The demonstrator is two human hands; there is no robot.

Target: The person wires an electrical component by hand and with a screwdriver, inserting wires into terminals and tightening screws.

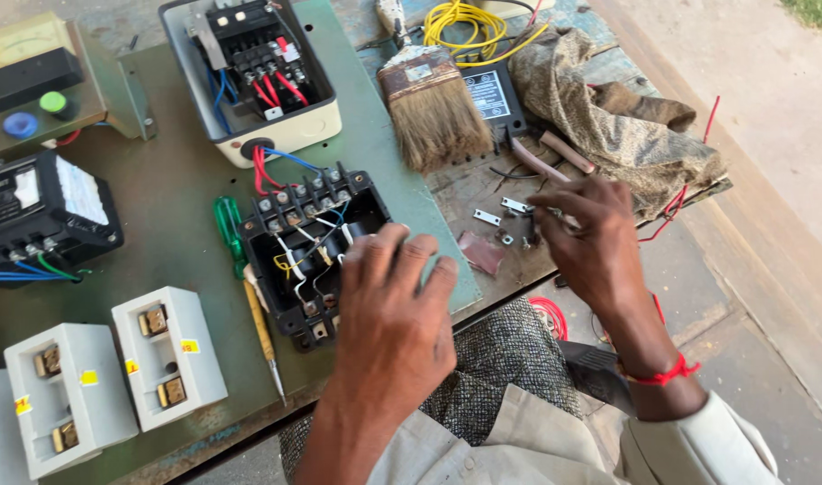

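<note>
Our left hand [393, 314] lies flat, fingers spread, on the black unit [314, 251] on the worktop [168, 193]; our right hand [586, 238] pinches among small plates [501, 212], which could easily scatter off the edge.

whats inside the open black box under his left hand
Inside the black box: white and yellow wires, a blue lead near the top, and screw terminals along its upper edge. The left hand covers its lower right part, so what lies there cannot be seen.
</note>
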